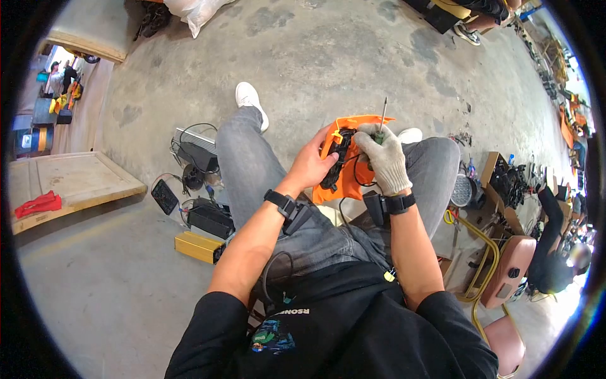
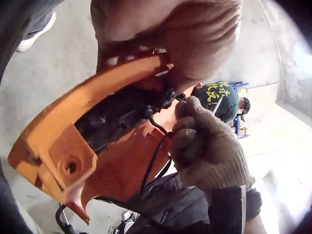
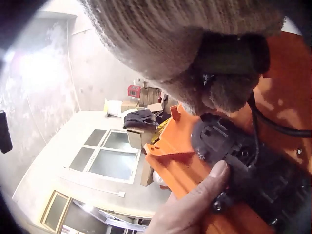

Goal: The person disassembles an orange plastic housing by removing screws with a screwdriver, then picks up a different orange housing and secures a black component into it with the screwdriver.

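Observation:
The bare left hand (image 1: pixel 310 163) grips the left side of an orange plastic housing (image 1: pixel 344 189) held above the lap. Inside the housing lies a black part (image 3: pixel 253 170) with a black cable (image 2: pixel 155 158) coming off it; the left thumb presses on this part in the right wrist view. The right hand (image 1: pixel 385 158), in a knitted glove, holds a screwdriver (image 1: pixel 384 114) by its dark green handle, with the shaft pointing away from the body. The gloved fingers (image 2: pixel 187 119) are at the cable's end of the black part; whether they touch it is unclear.
A gold box (image 1: pixel 197 247), a black box (image 1: pixel 209 218) and a finned metal unit lie on the floor at the left. A wooden board (image 1: pixel 82 183) bears a red cloth. At the right stand a round lamp (image 1: pixel 464 189), cartons and a pink-padded chair (image 1: pixel 507 271).

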A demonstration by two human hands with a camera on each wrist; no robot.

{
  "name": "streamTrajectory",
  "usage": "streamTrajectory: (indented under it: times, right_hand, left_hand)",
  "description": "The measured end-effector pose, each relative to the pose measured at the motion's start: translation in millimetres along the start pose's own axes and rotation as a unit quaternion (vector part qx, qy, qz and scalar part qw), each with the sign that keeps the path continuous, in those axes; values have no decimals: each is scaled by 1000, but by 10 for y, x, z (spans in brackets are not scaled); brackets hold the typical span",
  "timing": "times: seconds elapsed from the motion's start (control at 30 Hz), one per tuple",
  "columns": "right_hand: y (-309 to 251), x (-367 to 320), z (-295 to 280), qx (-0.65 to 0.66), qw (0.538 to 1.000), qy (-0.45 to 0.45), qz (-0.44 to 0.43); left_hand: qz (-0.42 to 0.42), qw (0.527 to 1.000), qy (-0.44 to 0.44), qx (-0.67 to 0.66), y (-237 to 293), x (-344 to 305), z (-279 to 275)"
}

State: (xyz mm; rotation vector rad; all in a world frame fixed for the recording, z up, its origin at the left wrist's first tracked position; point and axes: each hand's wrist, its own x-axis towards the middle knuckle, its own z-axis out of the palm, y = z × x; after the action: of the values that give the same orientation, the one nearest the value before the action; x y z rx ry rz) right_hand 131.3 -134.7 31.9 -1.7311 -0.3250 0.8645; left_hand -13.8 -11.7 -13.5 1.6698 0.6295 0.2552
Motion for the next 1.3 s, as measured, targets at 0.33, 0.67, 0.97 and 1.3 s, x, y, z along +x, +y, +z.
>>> streamTrajectory:
  times: [0.33,0.67,0.97,1.3]
  right_hand:
    - [-7,-68,-43,78,996,-31,33]
    - [-6,-107,-40,49,995,-74,38]
    - [8,-93,-34,46,994,-82,48]
    - [50,-98,-105,36,995,-82,40]
  left_hand:
    - [7,996,-60,-66,9,-20,-20]
    - [-9,998,-58,-40,105,43,-54]
    - [-9,998,13,55,103,47,45]
    - [-25,995,41,85,159,55,-30]
